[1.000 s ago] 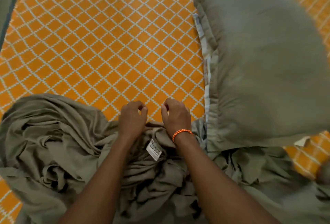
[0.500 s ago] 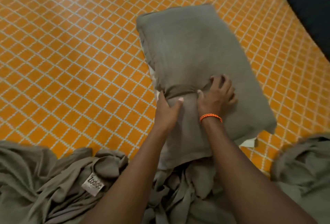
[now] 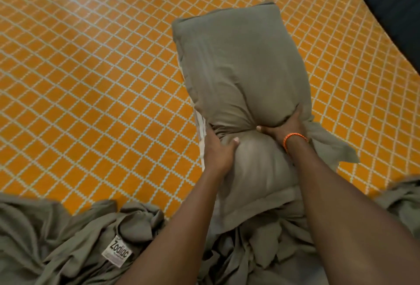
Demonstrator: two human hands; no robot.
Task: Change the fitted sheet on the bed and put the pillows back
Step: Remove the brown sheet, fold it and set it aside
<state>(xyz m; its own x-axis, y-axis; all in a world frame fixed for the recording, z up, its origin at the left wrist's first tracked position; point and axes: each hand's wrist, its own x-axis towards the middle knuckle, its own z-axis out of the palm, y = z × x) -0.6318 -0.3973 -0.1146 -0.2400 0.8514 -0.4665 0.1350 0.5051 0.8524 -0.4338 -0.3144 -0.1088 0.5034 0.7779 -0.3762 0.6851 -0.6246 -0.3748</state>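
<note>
Bottom left I see the crumpled grey sheet [image 3: 56, 239], its tag [image 3: 118, 253] reading "Zodiac". My left hand [image 3: 218, 151] grips the pillow [image 3: 243, 75] at its pinched waist, fingers curled under, thumb on top. Right hand [image 3: 281, 129] squeezes its other side, fingers dug in. The pillow stands over the orange diamond-patterned mattress [image 3: 91, 80].
</note>
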